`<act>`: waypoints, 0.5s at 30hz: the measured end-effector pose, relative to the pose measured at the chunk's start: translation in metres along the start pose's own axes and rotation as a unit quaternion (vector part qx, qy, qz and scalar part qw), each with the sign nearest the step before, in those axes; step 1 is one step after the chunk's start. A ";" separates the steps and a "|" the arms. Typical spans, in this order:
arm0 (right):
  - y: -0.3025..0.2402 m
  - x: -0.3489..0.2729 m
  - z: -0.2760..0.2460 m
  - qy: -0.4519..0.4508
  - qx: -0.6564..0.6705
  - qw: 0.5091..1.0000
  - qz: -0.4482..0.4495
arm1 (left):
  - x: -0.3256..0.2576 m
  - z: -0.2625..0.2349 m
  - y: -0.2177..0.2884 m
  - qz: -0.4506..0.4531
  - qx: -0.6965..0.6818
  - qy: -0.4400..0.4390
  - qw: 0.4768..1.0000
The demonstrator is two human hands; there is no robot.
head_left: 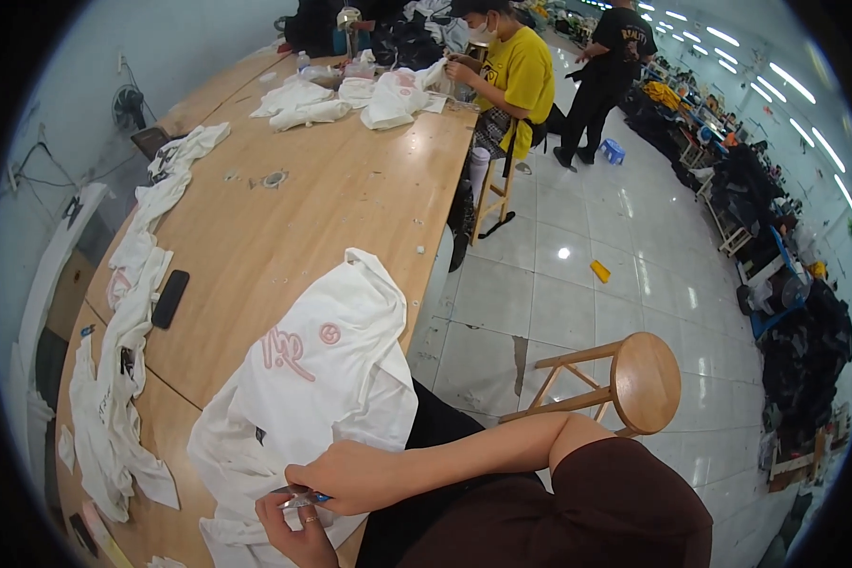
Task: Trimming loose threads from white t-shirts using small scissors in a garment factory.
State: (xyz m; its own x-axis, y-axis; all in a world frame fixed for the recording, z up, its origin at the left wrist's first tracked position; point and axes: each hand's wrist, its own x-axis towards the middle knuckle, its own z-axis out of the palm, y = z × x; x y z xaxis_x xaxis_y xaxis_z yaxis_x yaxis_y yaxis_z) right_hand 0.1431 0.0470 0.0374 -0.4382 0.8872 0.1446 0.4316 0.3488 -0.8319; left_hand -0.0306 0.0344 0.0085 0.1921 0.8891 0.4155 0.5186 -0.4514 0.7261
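Lower centre: left hand [298,541] and right hand [355,478] pinch a silver-and-blue tool [299,497] by the white garment [350,369]. Probably trimming prep; next calls for steady cloth.

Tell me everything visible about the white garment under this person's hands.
The white garment looks like soft, creased fabric with pink lettering, a round pink emblem and a small dark patch. It lies rumpled on the wooden table, along its edge. The right hand and left hand are over its lower part; contact is unclear.
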 end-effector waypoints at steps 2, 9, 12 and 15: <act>-0.004 0.002 -0.004 -0.016 -0.025 0.999 0.020 | -0.003 -0.001 0.001 -0.123 -0.081 -0.002 0.989; -0.003 0.001 -0.005 -0.017 -0.017 0.999 0.021 | -0.008 0.005 -0.003 -0.190 -0.139 0.006 0.972; 0.003 0.001 -0.006 -0.005 -0.025 1.000 0.011 | -0.007 -0.005 -0.005 -0.195 -0.091 -0.055 0.975; 0.016 0.013 -0.008 -0.031 -0.042 0.999 0.012 | -0.006 -0.013 -0.008 -0.108 -0.026 -0.041 0.993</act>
State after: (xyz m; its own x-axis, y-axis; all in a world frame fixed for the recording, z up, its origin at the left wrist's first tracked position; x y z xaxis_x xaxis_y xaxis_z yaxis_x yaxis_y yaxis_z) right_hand 0.1508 0.0661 0.0307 -0.4737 0.8760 0.0908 0.5056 0.3549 -0.7864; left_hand -0.0465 0.0314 0.0071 0.1497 0.9679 0.2016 0.5120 -0.2504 0.8217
